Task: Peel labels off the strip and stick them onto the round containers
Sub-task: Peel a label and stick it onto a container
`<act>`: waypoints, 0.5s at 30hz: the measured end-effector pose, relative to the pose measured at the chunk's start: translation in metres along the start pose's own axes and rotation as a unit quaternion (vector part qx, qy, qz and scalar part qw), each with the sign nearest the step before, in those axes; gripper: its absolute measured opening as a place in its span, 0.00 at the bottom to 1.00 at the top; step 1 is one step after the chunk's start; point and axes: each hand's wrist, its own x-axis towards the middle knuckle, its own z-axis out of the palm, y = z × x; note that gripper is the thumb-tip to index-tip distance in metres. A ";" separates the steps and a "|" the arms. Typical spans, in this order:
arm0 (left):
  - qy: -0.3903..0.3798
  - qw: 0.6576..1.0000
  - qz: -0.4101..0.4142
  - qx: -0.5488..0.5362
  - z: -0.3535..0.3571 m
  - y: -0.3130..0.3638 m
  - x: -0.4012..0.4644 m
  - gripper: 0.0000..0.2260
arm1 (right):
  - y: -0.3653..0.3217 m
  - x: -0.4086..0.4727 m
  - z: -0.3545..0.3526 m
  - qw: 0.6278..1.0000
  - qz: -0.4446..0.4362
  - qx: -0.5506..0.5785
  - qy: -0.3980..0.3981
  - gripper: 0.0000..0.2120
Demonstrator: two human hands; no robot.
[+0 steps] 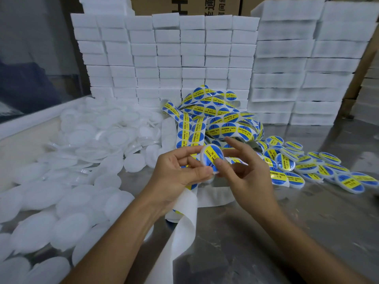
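Left hand [180, 171] pinches a round container [211, 158] by its rim above the worktop [287, 232], backing strip [184, 212] trailing beneath. Right hand [244, 171], fingers loosely spread, thumb on the fresh label [212, 155] (blue and yellow). Best bet: rub from centre outward, flattening edges, then drop it among the labelled containers [307, 167].

A reflective grey metal tabletop [307, 232] fills the lower right of the frame; soft, diffuse highlights lie across it. A wall of stacked white foam blocks [164, 58] spans the upper centre; a second, taller stack of white blocks [307, 68] stands at upper right. Brown cardboard cartons [184, 5] with black printed characters rise behind the stacks at top centre. A dark glass-like panel [30, 68] occupies the upper left.
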 end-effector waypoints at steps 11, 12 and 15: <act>-0.056 0.997 -0.023 -0.038 0.003 -0.005 -0.002 0.19 | 0.000 0.007 -0.006 0.999 0.023 0.036 0.010 0.06; -0.052 0.998 -0.021 -0.039 0.003 -0.005 -0.002 0.18 | 0.000 0.006 -0.005 0.999 0.018 0.034 0.005 0.04; -0.040 0.998 -0.005 -0.039 0.001 -0.004 -0.002 0.17 | -0.002 -0.001 0.002 0.997 0.039 0.043 -0.053 0.14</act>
